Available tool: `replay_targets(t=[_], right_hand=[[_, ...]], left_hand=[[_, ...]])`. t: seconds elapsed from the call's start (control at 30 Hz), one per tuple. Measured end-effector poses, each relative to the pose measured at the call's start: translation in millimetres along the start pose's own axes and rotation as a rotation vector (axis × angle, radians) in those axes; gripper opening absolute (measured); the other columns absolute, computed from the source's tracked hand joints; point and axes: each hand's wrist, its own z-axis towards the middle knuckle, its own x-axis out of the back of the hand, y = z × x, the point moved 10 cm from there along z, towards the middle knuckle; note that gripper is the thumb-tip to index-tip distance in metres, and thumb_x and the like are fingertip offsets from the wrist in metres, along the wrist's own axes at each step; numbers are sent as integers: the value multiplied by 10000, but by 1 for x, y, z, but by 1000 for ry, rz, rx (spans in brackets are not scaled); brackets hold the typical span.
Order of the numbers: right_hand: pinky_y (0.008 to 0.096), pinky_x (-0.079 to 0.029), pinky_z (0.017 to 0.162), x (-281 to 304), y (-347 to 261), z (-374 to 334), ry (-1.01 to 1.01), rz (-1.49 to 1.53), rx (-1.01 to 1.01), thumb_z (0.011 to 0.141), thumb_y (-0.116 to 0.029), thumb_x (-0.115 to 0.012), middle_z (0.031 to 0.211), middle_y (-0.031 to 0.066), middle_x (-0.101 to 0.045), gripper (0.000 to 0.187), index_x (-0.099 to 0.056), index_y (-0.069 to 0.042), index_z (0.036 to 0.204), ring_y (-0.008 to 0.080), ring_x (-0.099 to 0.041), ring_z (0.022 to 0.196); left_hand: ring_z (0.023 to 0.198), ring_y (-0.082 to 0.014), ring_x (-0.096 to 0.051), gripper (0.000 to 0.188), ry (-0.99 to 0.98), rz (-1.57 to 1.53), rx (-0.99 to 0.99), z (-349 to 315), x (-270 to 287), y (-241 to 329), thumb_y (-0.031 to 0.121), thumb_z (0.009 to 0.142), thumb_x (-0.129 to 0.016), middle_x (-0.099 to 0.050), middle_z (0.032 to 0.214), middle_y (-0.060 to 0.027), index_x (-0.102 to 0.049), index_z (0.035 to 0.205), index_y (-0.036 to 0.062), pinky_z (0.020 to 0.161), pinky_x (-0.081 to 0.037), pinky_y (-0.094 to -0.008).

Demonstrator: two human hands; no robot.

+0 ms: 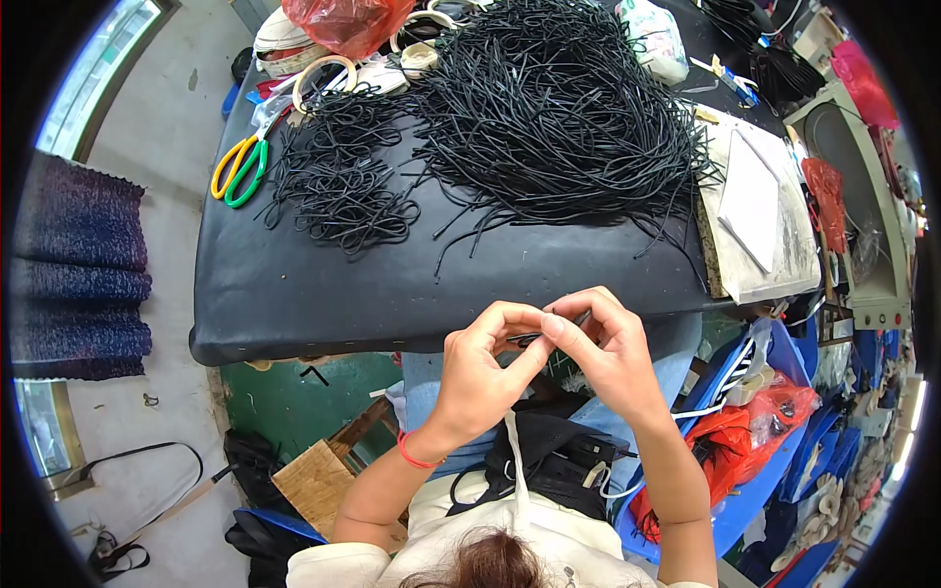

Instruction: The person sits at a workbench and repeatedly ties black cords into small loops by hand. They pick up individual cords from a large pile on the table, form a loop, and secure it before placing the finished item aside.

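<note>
My left hand and my right hand meet in front of the table's near edge, fingertips pinched together. Between them is a short bit of black cord, mostly hidden by the fingers. Beyond the hands, a big heap of loose black cords covers the far middle of the black-covered table. To its left lies a smaller pile of looped black cords. Scissors with one yellow and one green handle rest at the table's left edge.
A pale board with a white sheet is at the table's right. Below it stands a blue bin holding red plastic bags. A red bag and tape rolls sit at the far left.
</note>
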Motion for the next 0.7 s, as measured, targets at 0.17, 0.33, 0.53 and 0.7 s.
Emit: replay_targets(t=[0.17, 0.33, 0.53, 0.7], right_hand=[[198, -418, 595, -3, 16, 0, 1, 361, -104, 813, -119, -650, 774, 11, -587, 120, -627, -7, 851, 49, -510, 672], [186, -416, 598, 5, 28, 0, 105, 434, -149, 823, -140, -654, 733, -6, -592, 136, -613, -12, 840, 34, -503, 645], [174, -320, 519, -4, 29, -5, -41, 367, -196, 867, -235, -607, 651, -60, -512, 226, -587, -34, 764, 6, -405, 592], [180, -293, 494, -5, 30, -7, -35, 361, -183, 881, -248, -587, 619, -70, -468, 250, -556, -41, 744, 7, -368, 569]], left_hand=[[771, -127, -640, 186, -183, 143, 75, 4, -8, 0, 57, 788, -648, -665, 821, -82, -617, 955, -17, 671, -502, -250], [657, -105, -602, 202, -312, 251, 57, 0, -25, 3, 106, 788, -660, -662, 777, -85, -637, 939, -27, 604, -485, -240], [653, -71, -583, 190, -252, 76, 127, 1, -17, -7, 125, 806, -652, -657, 762, -69, -632, 909, -34, 598, -478, -222], [638, -38, -543, 188, -299, 27, 313, -4, -18, -27, 166, 842, -629, -621, 725, -28, -630, 891, -16, 564, -439, -198]])
